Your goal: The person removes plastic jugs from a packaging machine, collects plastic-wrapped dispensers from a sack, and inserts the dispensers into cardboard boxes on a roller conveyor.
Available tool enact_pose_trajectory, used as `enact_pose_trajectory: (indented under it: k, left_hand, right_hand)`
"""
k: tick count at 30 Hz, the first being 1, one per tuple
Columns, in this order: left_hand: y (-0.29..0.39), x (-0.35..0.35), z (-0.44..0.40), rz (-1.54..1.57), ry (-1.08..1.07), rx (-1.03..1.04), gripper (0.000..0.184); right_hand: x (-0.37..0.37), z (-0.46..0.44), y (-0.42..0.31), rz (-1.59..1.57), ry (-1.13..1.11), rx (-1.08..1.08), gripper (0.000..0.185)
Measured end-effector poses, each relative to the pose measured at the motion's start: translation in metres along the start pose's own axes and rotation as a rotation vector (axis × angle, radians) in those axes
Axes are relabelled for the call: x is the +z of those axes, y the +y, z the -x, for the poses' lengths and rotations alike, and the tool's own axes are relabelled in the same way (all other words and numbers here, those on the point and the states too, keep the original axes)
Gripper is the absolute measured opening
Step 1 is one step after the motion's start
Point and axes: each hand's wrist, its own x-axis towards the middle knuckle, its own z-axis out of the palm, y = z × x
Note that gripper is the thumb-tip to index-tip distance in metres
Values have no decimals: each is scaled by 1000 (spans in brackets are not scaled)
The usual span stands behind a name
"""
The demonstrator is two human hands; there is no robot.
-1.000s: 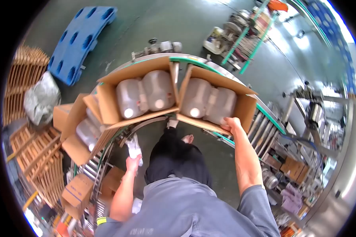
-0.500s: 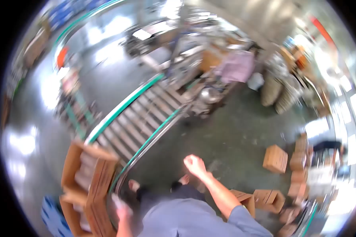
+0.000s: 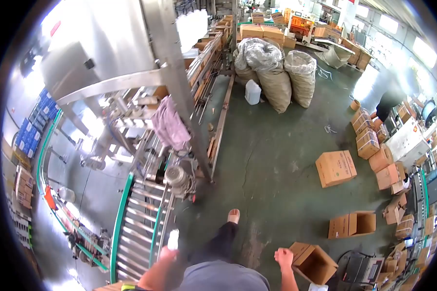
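My left hand is closed around a small white bottle-shaped object, which stands up from the fingers beside the roller conveyor. Its details are washed out by brightness. My right hand hangs at my right with its fingers curled in, and nothing shows in it. Just beyond it, apart from the fingers, an open cardboard box lies on the floor.
A motor and a steel machine frame with a pink cloth stand ahead left. Full sacks and a white jug are farther ahead. Cartons lie to the right, near another person.
My view has swung to the right and I have stepped forward along the conveyor. The open boxes at lower left have nearly left view. My right hand stays curled.
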Motion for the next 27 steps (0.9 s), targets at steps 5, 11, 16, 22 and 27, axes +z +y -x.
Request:
enact_pose_trajectory:
  k: [5,11,16,22,27]
  left_hand:
    - [223,35,-146,252,-55,136,59]
    - [524,82,-146,79,-307,573,61]
    - [697,65,-103,-48,-438,719,69]
    - [721,101,-214,-234,-293,478,63]
    - [718,58,-215,86,20,-168,57]
  right_hand:
    - [-43,-103,147,-150,30,345,28]
    - [-9,-128,-46,278,106,325,26]
    - [28,-248,-159,340,44,243,24]
    - [30,-440,-258,890,-137,-52,23]
    - [-19,-673,-392,1399,-318,-294,25]
